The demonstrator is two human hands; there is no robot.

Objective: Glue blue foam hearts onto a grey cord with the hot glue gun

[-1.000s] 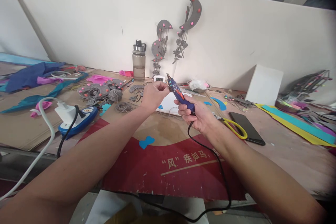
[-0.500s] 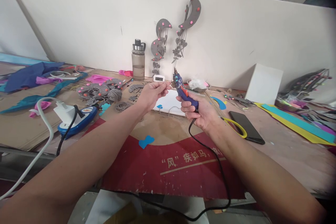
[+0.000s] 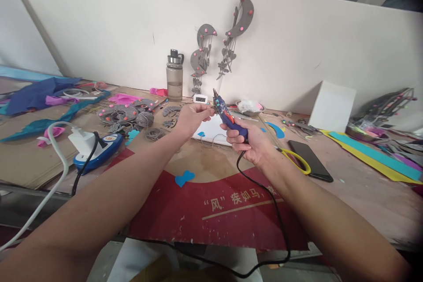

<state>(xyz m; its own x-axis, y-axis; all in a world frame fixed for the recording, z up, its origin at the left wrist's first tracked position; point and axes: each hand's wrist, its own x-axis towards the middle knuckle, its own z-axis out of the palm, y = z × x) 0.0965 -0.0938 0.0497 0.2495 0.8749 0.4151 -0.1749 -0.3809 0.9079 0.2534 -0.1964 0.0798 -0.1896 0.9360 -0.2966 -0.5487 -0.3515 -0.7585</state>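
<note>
My right hand (image 3: 244,139) is wrapped round a blue glue gun (image 3: 227,116), whose nozzle points up and to the left. Close to its nozzle end, my left hand (image 3: 196,118) is closed in a pinch on something too small to make out. Below both hands lies a white sheet (image 3: 216,131) with a small blue piece (image 3: 201,134) and a thin grey string on it. A blue cloud-like cutout (image 3: 184,178) rests nearer, on the red and brown cardboard (image 3: 211,229).
Left are a blue power strip (image 3: 99,154), grey yarn pieces (image 3: 125,114) and coloured felt. A bottle (image 3: 174,75) stands by the wall, beside hanging grey moons (image 3: 244,17). Yellow-handled scissors (image 3: 297,161) and a phone (image 3: 310,161) lie right. The gun's black cord loops down in front.
The glue gun's nozzle has shifted left and slightly down, nearer my left fingertips. My left hand has barely moved and stays pinched.
</note>
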